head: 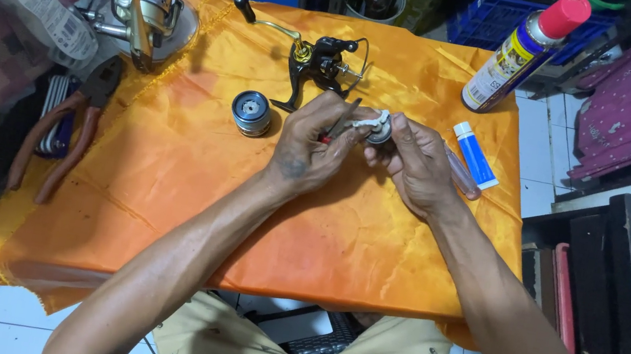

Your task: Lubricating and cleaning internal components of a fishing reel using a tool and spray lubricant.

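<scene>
Small silver-grey metal reel part (pixel 378 127), held just above centre of the frame over the orange satin cloth (pixel 188 173) that covers the bench. The right hand (pixel 417 164) closes its fingers around the part from the right. The left hand (pixel 309 150) grips a slim dark tool with a red handle (pixel 339 125), its tip set against the part. Directly above the hands lies a black spinning reel body with a gold crank handle (pixel 319 62). Left of the hands rests a round blue-grey spool (pixel 251 112). A second, silver spinning reel (pixel 141 7) sits at the upper left, and red-handled pliers (pixel 77 120) lie at the cloth's left edge. To the right of the hands lies a small white and blue tube (pixel 475 154); a spray can with a red cap (pixel 526 50) stands at the upper right.
</scene>
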